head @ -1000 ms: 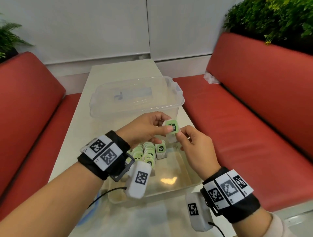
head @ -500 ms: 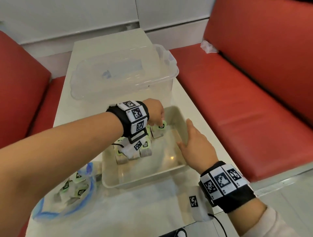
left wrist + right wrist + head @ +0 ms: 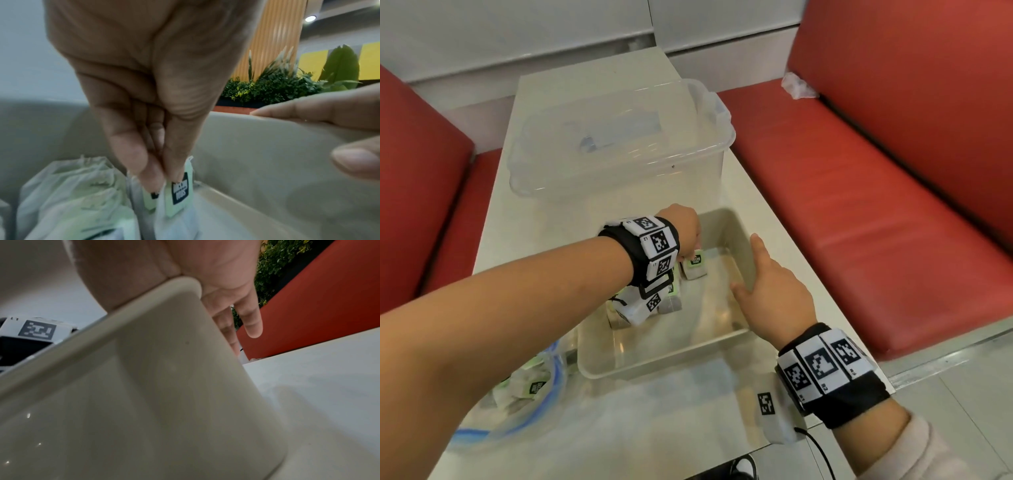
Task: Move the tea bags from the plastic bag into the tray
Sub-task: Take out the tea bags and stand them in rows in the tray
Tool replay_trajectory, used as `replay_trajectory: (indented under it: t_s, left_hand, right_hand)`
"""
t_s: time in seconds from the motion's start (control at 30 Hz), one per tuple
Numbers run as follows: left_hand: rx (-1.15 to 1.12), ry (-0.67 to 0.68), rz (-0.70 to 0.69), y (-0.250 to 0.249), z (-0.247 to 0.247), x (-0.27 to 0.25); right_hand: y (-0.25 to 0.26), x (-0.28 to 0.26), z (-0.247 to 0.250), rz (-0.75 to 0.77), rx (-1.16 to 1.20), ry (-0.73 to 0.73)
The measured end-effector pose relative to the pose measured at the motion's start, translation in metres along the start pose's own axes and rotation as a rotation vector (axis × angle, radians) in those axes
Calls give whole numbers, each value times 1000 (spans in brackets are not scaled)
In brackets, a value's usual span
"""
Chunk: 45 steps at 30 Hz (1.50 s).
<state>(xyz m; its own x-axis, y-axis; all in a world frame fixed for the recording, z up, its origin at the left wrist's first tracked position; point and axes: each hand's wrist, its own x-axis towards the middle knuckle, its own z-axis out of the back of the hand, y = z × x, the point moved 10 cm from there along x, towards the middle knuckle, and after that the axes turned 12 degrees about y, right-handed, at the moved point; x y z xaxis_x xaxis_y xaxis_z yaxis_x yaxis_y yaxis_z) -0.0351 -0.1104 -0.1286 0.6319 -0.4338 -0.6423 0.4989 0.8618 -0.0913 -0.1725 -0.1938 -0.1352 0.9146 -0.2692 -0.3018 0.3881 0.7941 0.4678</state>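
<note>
My left hand [image 3: 690, 255] reaches down into the beige tray [image 3: 664, 356] and pinches the top of a tea bag [image 3: 695, 266] with a green tag [image 3: 180, 193], which stands on the tray floor near the far wall. More tea bags [image 3: 72, 194] stand packed in a row to its left, partly hidden under my wrist. My right hand [image 3: 748, 265] rests over the tray's right wall [image 3: 164, 386], its fingers [image 3: 252, 321] straight outside and the thumb inside. The plastic bag [image 3: 527, 387] with a blue edge lies at the tray's near left, with tea bags still inside.
A large clear plastic box [image 3: 619, 137] stands on the white table [image 3: 756, 192] right behind the tray. Red bench seats [image 3: 859, 222] run along both sides of the narrow table. A crumpled clear wrapper [image 3: 798, 85] lies on the right seat.
A second ago both hands held a tea bag above the tray. My left hand has brought it down into the tray; my right hand let go and went to the tray's right wall.
</note>
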Motion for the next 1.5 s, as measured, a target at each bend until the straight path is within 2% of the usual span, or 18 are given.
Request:
replay_trajectory:
  t_s: [0.13,0.3,0.4,0.53,0.67,0.8,0.9,0.97,1.03,1.1,1.17,1.27,1.5]
  left_hand:
    - [111,-55,-15,-2,1,2]
    - [116,-112,-45,0,6,4]
    - [69,-150,-55,5,17,-9]
    - [-128,-298,-70,32,48,-60]
    - [-420,-379,-62,92,53,-131]
    - [-631,-474,80,171,21,-195]
    - [-787,-526,174,209,-22,-225]
    - [-825,-471,197,217,-55,-229]
    - [-729,-339,235,215,-87,-219]
    - [-524,-225,300,211,-112,-207]
    - [-395,-199,332,210,-130,-191]
    - [-341,-234,359,214,-144,-172]
    - [-203,-306,411,216,-133,-163]
  right_hand:
    - [1,-1,1,1,6,-3]
    - [2,-1,0,1,-10,4]
    - [2,-1,0,3,-9,24]
    - [7,-5,9,29,-24,-3]
    - [50,-13,26,244,-35,-153]
    - [127,-40,20,584,47,-204]
    - [187,-74,-11,830,121,-69]
    - [218,-96,-49,943,67,122]
    - [235,-112,-98,978,-95,328]
    - [237,-120,-140,945,-300,476]
    - [235,-122,-160,916,-418,513]
    - [235,-117,-165,883,-427,505]
    - [237,-113,-158,866,-400,503]
